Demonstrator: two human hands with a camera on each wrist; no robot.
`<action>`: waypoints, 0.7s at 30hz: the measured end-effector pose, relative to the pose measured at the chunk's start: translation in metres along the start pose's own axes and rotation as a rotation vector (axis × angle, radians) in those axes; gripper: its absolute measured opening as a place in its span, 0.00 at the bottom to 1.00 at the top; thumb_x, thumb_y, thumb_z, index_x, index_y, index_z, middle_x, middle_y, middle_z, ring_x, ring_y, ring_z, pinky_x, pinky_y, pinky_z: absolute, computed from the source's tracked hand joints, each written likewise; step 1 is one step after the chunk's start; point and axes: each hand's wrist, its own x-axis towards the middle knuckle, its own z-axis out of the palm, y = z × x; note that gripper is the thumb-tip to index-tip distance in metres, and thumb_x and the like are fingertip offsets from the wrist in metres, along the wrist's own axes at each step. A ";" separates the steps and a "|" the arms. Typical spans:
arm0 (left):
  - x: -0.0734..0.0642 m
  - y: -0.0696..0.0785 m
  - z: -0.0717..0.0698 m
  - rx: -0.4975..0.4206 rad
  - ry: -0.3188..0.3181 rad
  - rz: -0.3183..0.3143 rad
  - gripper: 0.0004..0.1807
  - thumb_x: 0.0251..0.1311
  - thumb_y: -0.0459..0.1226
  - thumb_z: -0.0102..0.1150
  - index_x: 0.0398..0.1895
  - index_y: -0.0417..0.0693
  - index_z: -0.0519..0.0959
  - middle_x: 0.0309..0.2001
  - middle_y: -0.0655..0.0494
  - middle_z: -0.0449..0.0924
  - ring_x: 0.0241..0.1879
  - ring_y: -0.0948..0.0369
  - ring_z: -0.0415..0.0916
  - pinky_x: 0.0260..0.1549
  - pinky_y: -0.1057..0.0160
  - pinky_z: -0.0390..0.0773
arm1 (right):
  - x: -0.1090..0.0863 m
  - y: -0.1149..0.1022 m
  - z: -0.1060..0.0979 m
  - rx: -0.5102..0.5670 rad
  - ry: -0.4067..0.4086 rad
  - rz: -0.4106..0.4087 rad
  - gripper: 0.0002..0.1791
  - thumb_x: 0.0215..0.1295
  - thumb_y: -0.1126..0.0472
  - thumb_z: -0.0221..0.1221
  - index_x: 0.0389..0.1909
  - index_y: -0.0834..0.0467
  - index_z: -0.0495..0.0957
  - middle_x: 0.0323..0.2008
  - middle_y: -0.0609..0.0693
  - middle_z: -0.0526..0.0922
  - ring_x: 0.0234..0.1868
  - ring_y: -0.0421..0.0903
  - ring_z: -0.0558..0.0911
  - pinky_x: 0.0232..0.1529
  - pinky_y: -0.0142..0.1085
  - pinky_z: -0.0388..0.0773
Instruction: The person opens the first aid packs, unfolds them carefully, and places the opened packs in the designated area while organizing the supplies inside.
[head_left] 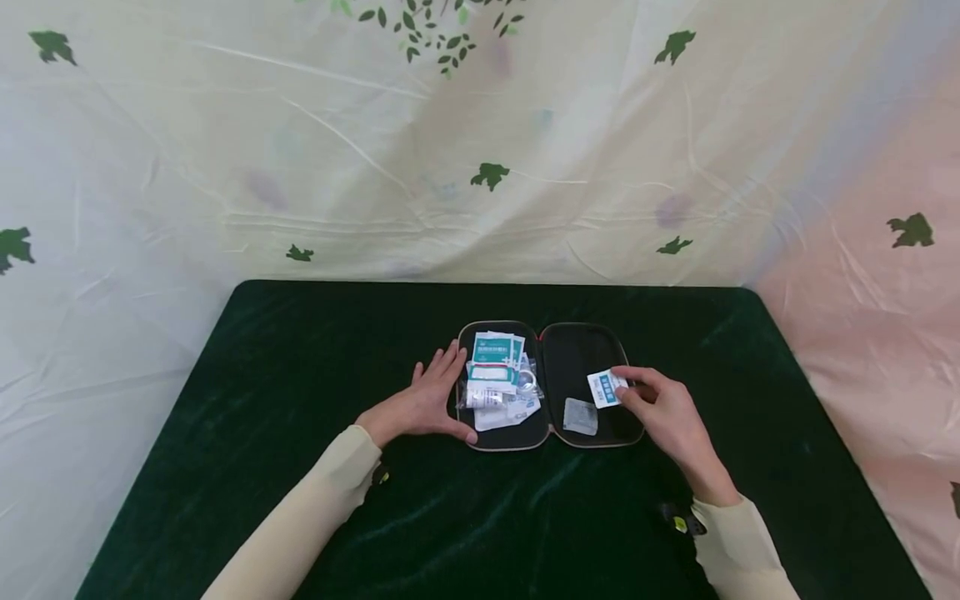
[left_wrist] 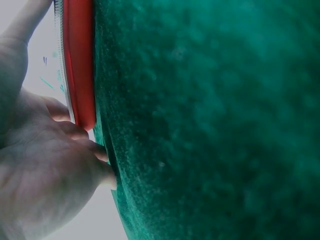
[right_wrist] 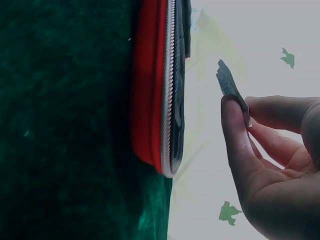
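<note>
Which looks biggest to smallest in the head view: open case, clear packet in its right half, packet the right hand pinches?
1. open case
2. and 3. unsure: clear packet and the packet in the right hand look alike; fingers hide part of the held one.

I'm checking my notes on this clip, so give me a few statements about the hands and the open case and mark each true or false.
1. The right hand pinches a small packet. True.
2. The case is zipped shut. False: it lies open, both halves flat on the table.
3. The left hand rests beside the case's left half. True.
4. The packets fill the right half. False: most are piled in the left half.
5. The left hand holds a packet. False: it holds nothing.
</note>
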 end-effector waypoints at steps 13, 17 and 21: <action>-0.001 -0.002 0.007 0.017 0.023 0.013 0.73 0.50 0.62 0.77 0.85 0.49 0.36 0.84 0.50 0.22 0.82 0.46 0.23 0.76 0.38 0.32 | -0.013 0.022 -0.002 -0.051 0.034 0.007 0.22 0.78 0.60 0.56 0.68 0.60 0.75 0.59 0.65 0.77 0.47 0.54 0.81 0.37 0.34 0.75; -0.002 -0.002 0.010 0.024 0.032 0.014 0.73 0.50 0.63 0.76 0.85 0.49 0.35 0.84 0.50 0.22 0.82 0.46 0.24 0.76 0.38 0.32 | -0.015 0.028 0.001 -0.060 0.033 0.016 0.22 0.78 0.59 0.56 0.69 0.60 0.75 0.58 0.64 0.78 0.46 0.53 0.82 0.36 0.34 0.75; -0.004 -0.002 0.013 0.028 0.043 0.015 0.73 0.50 0.63 0.76 0.85 0.49 0.36 0.84 0.50 0.23 0.82 0.46 0.24 0.76 0.38 0.32 | -0.017 0.034 0.006 -0.068 0.031 0.005 0.22 0.77 0.60 0.57 0.68 0.59 0.75 0.58 0.63 0.78 0.47 0.53 0.82 0.36 0.35 0.76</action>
